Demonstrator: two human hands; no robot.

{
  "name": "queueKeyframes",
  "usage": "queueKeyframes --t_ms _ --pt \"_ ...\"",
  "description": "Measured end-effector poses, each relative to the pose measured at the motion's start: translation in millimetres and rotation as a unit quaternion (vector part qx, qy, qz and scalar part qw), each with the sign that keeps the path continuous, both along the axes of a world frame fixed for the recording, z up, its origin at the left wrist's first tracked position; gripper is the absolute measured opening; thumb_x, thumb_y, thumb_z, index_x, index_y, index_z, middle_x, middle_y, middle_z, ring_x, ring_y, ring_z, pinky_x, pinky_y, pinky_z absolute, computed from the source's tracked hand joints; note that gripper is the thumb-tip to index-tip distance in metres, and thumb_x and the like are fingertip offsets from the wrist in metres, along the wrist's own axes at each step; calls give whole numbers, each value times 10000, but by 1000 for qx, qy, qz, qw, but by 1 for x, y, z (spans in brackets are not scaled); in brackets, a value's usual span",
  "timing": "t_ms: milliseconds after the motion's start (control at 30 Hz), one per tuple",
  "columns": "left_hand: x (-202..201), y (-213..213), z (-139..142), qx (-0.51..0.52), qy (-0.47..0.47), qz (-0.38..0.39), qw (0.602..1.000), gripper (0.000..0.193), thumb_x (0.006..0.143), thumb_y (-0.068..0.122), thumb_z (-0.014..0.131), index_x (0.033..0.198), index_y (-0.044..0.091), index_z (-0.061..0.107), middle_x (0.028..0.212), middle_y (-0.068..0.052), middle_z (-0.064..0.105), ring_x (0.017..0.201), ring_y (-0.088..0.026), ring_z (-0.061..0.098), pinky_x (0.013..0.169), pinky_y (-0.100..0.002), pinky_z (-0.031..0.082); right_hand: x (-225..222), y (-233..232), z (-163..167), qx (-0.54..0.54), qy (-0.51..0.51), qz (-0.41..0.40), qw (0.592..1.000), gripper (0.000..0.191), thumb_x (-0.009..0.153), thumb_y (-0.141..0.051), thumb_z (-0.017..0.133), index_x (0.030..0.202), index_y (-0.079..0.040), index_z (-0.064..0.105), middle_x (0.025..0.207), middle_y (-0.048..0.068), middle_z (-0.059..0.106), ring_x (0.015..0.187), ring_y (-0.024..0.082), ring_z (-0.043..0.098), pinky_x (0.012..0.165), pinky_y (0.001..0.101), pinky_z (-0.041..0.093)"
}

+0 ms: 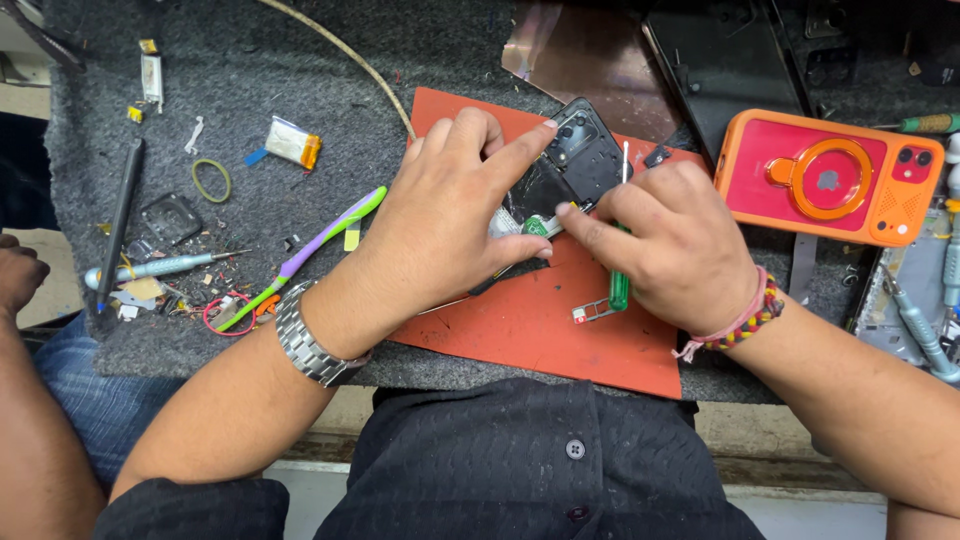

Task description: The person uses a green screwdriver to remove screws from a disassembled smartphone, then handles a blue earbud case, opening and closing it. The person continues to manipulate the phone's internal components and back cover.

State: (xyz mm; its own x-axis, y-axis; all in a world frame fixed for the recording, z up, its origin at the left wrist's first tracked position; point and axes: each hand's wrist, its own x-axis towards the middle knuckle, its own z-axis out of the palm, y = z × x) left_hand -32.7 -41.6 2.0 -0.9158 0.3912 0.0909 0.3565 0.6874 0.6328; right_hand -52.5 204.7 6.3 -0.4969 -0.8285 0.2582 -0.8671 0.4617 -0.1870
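The head view looks down on a bench [300, 60] covered in coarse grey felt, with a flat red-orange rubber mat [540, 330] at its middle. On the mat lies an opened black phone [575, 155], its glossy inner frame and camera cut-out facing up.

The left hand [450, 215] presses down on the phone, fingers curled over its lower part and the forefinger stretched along its edge; a steel link watch sits on that wrist. The right hand [680, 245] is closed round a green-handled screwdriver [620, 285], its thin shaft rising beside the phone, forefinger pointing at the phone's middle. A braided thread band circles that wrist.

Right of the mat rests a phone in a red-and-orange case [830, 175], rounded at the corners, with a ring on its back. Left of the mat lie a purple-and-green toothbrush [320, 240], a small silver pouch battery [292, 142] with an orange end, a yellow-green rubber band [211, 180], a grey metal screwdriver [160, 268] and scattered small parts.

At the far left edge, another person's hand [18, 275] shows.
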Motion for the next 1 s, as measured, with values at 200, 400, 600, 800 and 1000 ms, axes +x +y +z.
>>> queueKeyframes --t_ms 200,400,600,800,1000 --pt "0 0 0 -6 -2 3 1000 920 665 412 936 1437 80 562 1074 -117 526 990 -308 524 859 -450 441 -2 -3 -1 -30 3 19 999 166 828 -153 783 951 -69 708 902 46 627 862 243 567 777 394 460" --pt "0 -5 1 22 -16 -4 1000 865 716 379 923 1435 67 560 1108 -130 559 1036 -328 553 912 -452 457 -11 31 22 -82 -55 -7 995 294 913 -291 739 732 -85 630 708 67 597 648 274 543 616 426 426" --pt "-8 -29 5 102 -71 -40 991 689 802 152 848 1422 51 566 1193 -151 643 1083 -315 655 931 -399 538 14 62 0 -408 -394 -169 806 625 1112 -585 403 845 -43 561 861 122 592 665 209 592 588 302 511" --pt "-18 -63 17 60 -205 -29 976 387 832 45 752 1206 61 656 1031 -81 749 925 -192 756 795 -312 593 9 78 -12 -521 -653 -129 535 600 1190 -456 502 798 -2 518 809 129 491 666 285 614 596 399 544" --pt "-11 -61 21 -17 -200 -85 976 576 626 53 852 1159 62 636 989 -111 658 929 -298 668 760 -399 548 19 38 -1 -295 -452 -81 838 152 1000 -198 663 959 -64 605 1075 131 593 1017 284 678 927 405 603"
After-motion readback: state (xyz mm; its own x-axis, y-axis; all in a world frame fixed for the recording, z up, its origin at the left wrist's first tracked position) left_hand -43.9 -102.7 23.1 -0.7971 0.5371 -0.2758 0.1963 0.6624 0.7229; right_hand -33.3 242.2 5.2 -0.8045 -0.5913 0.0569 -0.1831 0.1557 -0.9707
